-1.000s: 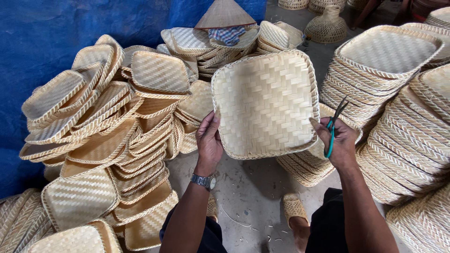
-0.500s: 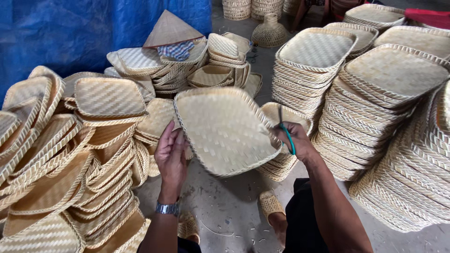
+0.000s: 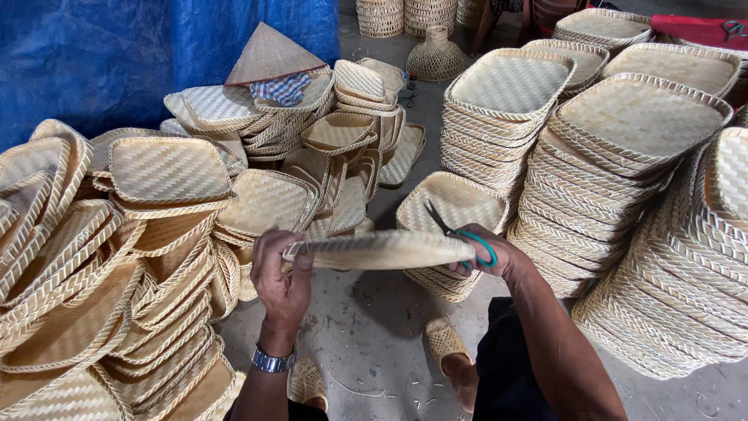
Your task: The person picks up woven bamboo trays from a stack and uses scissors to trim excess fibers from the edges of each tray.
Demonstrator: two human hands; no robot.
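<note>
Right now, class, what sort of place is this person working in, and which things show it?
Probably a basket-weaving workshop: tall stacks of woven trays, one tray held edge-on by the left hand and right hand, which also holds scissors, against a blue tarpaulin.

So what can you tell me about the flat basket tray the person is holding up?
The woven tray is pale straw-coloured, looks like plaited bamboo strips, with a bound rim. It is held nearly level above the concrete floor, seen edge-on, so only its rim and a sliver of its surface show. The left hand grips its left edge; the right hand holds its right edge along with green-handled scissors.
</note>
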